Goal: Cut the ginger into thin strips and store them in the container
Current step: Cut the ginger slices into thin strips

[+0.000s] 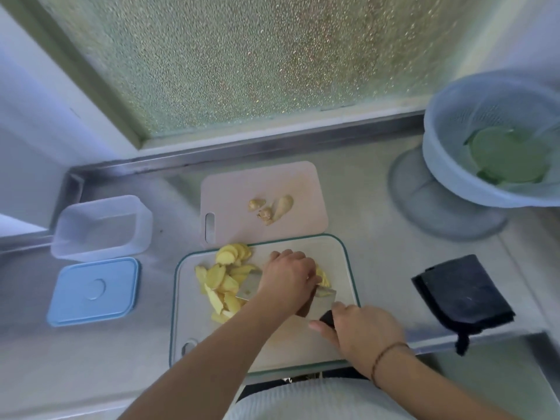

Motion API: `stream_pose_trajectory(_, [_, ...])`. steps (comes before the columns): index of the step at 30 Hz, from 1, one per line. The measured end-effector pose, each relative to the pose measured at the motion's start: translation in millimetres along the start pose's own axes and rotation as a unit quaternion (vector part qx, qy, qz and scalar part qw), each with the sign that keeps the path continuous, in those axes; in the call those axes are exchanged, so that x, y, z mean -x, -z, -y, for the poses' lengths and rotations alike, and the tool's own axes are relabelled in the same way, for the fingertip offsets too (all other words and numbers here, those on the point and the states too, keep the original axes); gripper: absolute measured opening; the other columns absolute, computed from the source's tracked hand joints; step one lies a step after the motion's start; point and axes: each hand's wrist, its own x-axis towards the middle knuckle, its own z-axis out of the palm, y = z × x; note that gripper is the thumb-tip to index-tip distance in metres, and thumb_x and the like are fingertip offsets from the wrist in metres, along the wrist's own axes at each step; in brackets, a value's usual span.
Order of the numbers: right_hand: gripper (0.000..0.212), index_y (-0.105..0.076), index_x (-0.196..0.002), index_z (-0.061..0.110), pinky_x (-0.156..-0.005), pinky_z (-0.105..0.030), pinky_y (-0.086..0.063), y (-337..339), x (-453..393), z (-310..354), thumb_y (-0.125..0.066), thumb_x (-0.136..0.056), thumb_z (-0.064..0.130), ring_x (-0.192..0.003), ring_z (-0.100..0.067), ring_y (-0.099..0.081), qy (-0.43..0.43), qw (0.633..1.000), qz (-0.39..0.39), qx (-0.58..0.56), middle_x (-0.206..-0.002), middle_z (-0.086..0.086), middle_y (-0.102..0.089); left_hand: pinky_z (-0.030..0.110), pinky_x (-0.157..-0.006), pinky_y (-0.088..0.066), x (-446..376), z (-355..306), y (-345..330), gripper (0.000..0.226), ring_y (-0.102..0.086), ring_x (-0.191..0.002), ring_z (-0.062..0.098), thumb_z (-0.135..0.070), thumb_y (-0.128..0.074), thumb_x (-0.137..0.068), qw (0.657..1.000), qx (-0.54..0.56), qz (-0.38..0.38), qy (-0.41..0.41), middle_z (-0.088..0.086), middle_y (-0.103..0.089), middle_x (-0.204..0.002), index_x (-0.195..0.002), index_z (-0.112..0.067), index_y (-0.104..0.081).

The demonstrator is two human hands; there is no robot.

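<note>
Lid (94, 291) beside container (101, 227) — cloth (462, 295) rightward.

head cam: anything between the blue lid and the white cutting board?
Nothing; in the head view only bare steel counter separates the blue lid from the white cutting board. The ginger slices lie on the board itself.
</note>
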Motion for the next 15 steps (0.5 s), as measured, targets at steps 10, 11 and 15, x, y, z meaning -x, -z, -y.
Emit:
stream_pose_trajectory(10, [0.121,-0.051,-0.105,0.022,-0.06,-0.03,-0.038,-1.2,-6.4,-1.2,0.044,-0.048,0.072,-0.084,-0.019,-0.068,-0.014,1.0,-0.001,-0.022,-0.096,0.002,-0.068,0.036,-0.076,-0.037,-0.6,3.7,8.1,0.026,-0.057,-0.082,0.023,-0.045,-0.072,-0.085,0.996,-0.024,0.011,-0.083,-0.002,-0.065,-0.081,-0.079,-0.02,-0.068])
stream_pose_trajectory(11, [0.132,-0.051,-0.106,0.023,-0.06,-0.03,-0.038,-1.4,-7.8,-1.2,0.052,-0.037,0.068,-0.085,-0.018,-0.069,-0.025,0.999,0.004,-0.02,-0.097,0.003,-0.069,0.036,-0.073,-0.038,-2.4,4.7,5.8,0.024,-0.059,-0.078,0.025,-0.042,-0.072,-0.085,0.995,-0.043,0.001,-0.09,-0.001,-0.064,-0.078,-0.077,-0.02,-0.069])
stream_pose_trajectory(15, [0.115,-0.051,-0.112,0.022,-0.063,-0.03,-0.038,1.6,-7.7,-0.2,0.03,-0.052,0.076,-0.09,-0.018,-0.067,-0.024,0.998,0.041,-0.041,-0.102,0.003,-0.067,0.035,-0.072,-0.042,-8.9,27.4,15.5,0.018,-0.062,-0.078,0.031,-0.025,-0.06,-0.09,0.997,0.026,-0.022,-0.072,0.004,-0.067,-0.082,-0.084,-0.014,-0.073])
